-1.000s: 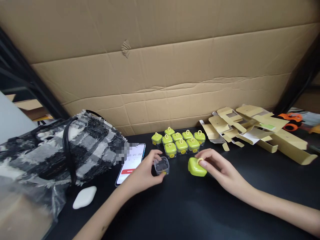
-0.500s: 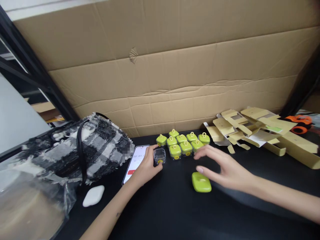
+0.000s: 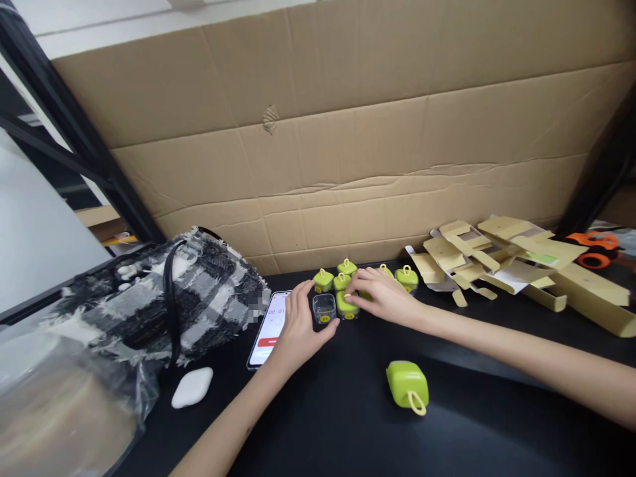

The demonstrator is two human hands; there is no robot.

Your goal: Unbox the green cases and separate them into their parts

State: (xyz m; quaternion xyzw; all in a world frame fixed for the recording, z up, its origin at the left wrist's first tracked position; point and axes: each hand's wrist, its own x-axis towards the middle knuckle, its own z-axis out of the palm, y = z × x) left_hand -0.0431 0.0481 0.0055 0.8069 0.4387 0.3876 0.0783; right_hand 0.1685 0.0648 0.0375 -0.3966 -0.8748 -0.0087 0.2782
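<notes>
A person's left hand [image 3: 298,331] curves, thumb and fingers set wide, around an uncovered clear box [image 3: 324,309] on a black tabletop [image 3: 328,411], near a lit phone [image 3: 263,342], while the right hand [image 3: 352,297] leans over a cluster of green-lidded containers [image 3: 407,278], fingertips drawn narrow atop a front-row container [image 3: 348,309]; whether they grip it cannot be made out. Closer to the camera, a loose green lid [image 3: 406,382] lies tipped, its yellow loop [image 3: 417,403] toward the viewer, with flattened cartons [image 3: 497,258] heaped at right
</notes>
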